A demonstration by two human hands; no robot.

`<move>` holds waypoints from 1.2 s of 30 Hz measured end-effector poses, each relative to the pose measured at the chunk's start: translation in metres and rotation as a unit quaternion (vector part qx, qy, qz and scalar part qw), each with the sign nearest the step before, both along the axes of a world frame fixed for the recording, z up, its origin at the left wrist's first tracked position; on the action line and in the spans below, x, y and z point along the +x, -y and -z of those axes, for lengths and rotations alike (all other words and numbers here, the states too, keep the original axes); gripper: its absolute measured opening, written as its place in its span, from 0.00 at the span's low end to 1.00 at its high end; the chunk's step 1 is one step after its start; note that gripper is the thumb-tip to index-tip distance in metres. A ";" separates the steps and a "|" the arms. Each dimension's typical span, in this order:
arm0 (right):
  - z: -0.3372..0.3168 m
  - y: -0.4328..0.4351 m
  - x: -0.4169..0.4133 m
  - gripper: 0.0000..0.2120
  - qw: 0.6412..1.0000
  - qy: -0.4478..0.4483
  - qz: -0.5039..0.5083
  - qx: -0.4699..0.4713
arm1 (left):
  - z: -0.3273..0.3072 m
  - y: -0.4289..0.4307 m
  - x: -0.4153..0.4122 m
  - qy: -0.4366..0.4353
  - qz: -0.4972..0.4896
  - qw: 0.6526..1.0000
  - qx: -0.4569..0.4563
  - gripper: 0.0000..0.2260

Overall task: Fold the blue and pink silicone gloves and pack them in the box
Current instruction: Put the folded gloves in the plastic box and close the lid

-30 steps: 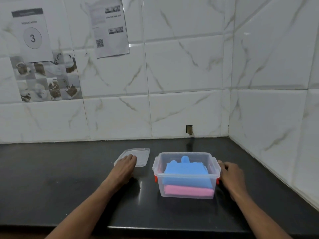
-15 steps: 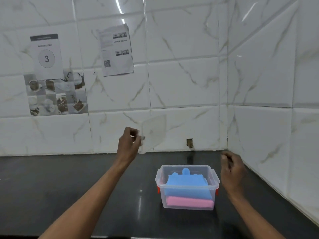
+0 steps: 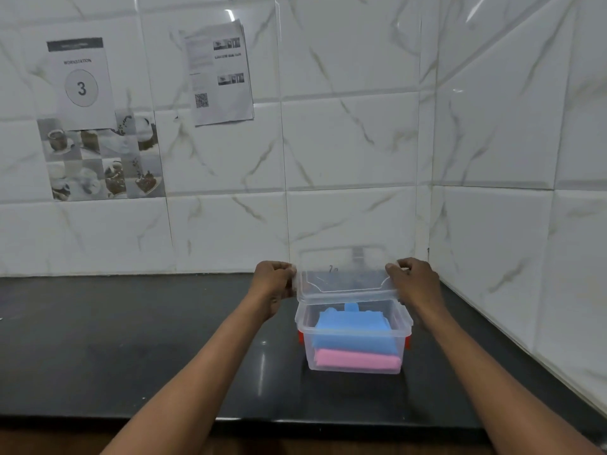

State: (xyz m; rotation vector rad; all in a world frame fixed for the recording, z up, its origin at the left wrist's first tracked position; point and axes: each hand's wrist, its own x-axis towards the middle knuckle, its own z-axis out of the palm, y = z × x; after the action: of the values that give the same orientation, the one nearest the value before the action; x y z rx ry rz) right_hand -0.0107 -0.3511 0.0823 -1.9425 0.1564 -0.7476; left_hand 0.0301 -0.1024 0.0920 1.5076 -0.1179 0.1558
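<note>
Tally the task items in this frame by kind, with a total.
Gloves: 2, the blue glove and the pink glove
Box: 1, the box
Lid: 1, the lid, gripped by left hand and right hand
Total: 4

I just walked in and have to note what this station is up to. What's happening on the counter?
A person is holding a clear lid with both hands, left hand and right hand gripping opposite ends, tilted just above the open clear box on the black counter. Inside, the folded blue glove lies on top of the folded pink glove. The lid is not yet seated on the box.
</note>
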 end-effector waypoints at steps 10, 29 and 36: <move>0.031 -0.018 -0.027 0.14 0.961 -0.094 0.175 -0.191 | 0.030 0.031 -0.008 0.023 -0.162 0.877 0.452 0.09; 0.021 -0.008 -0.022 0.10 0.931 -0.217 0.117 -0.270 | 0.032 0.037 0.002 -0.007 -0.092 0.861 0.500 0.21; 0.026 -0.008 -0.018 0.11 0.918 -0.246 0.096 -0.296 | 0.043 0.040 0.006 0.018 -0.053 0.859 0.510 0.22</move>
State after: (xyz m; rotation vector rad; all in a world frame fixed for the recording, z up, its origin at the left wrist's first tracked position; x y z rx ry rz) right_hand -0.0284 -0.3436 0.0563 -2.7072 0.4767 -0.4355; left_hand 0.0359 -0.1421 0.0491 2.5817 -0.1569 0.2264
